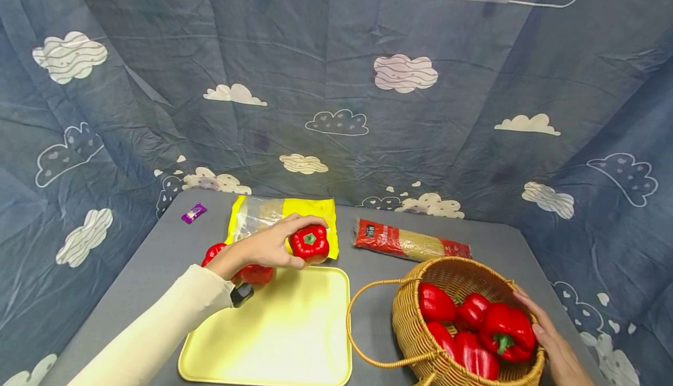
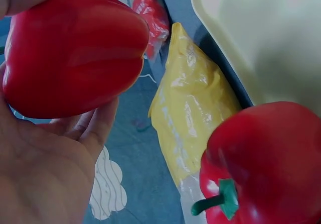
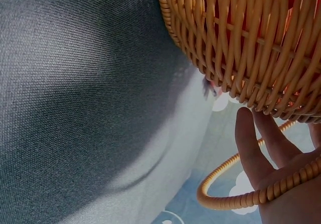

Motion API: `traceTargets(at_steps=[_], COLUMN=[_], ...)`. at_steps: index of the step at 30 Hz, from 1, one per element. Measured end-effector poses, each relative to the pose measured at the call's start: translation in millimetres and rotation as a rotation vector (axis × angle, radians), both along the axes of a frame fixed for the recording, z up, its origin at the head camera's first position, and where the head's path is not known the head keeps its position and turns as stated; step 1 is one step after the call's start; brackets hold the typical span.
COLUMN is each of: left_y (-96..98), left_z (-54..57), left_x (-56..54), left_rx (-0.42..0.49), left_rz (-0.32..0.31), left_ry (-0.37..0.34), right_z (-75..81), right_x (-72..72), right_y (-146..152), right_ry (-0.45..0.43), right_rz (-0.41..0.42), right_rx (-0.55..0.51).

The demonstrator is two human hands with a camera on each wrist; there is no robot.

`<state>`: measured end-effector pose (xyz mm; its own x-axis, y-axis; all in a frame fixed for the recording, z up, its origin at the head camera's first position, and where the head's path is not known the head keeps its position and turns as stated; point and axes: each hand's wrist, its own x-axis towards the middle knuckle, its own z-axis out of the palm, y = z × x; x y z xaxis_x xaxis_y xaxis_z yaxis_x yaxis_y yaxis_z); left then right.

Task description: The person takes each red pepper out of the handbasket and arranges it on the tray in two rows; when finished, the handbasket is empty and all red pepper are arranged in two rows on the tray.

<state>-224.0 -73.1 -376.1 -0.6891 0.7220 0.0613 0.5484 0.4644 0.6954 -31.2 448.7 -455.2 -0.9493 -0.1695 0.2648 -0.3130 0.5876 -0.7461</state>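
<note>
In the head view my left hand (image 1: 276, 243) grips a red bell pepper (image 1: 310, 243) above the far edge of a yellow tray (image 1: 273, 339). The left wrist view shows that pepper (image 2: 75, 53) between thumb and fingers. Another red pepper (image 1: 256, 274) and one more (image 1: 214, 251) lie partly hidden behind my left wrist. To the right stands a wicker basket (image 1: 407, 316) holding several red peppers (image 1: 507, 330), its opening facing me. My right hand (image 1: 557, 339) touches the basket's right rim. In the right wrist view its fingers (image 3: 248, 143) look nearly straight against the wicker, one handle (image 3: 235, 201) crossing the hand.
A yellow-and-clear bag (image 1: 257, 211) lies behind the tray. Right of it is a red-and-clear noodle packet (image 1: 410, 241), just behind the basket. A small purple packet (image 1: 194, 213) sits at the far left. Cloud-printed cloth (image 1: 336, 70) hangs around the grey table (image 1: 142, 292).
</note>
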Motion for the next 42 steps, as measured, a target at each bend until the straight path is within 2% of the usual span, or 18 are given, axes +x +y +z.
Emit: traceTargets(at_steps=[13, 27, 36, 42], left_y=[-5.0, -7.2, -9.1, -10.2], left_z=[-6.3, -13.3, -13.3, -14.4], left_x=[-2.8, -3.4, -3.0, -3.0], left_rx=[-0.001, -0.034, -0.036, -0.064], left_rz=[0.005, -0.002, 0.049, 0.060], left_ry=[0.034, 0.086, 0.066, 0.075], right_z=[-0.7, -3.3, -2.4, -3.2], right_x=[-0.3, -1.1, -0.9, -0.9], right_y=[1, 3, 2, 3], right_ry=[-0.014, -0.070, -0.058, -0.058], right_rz=[0.000, -0.055, -0.043, -0.036], right_rx=[-0.004, 0.000, -0.008, -0.012])
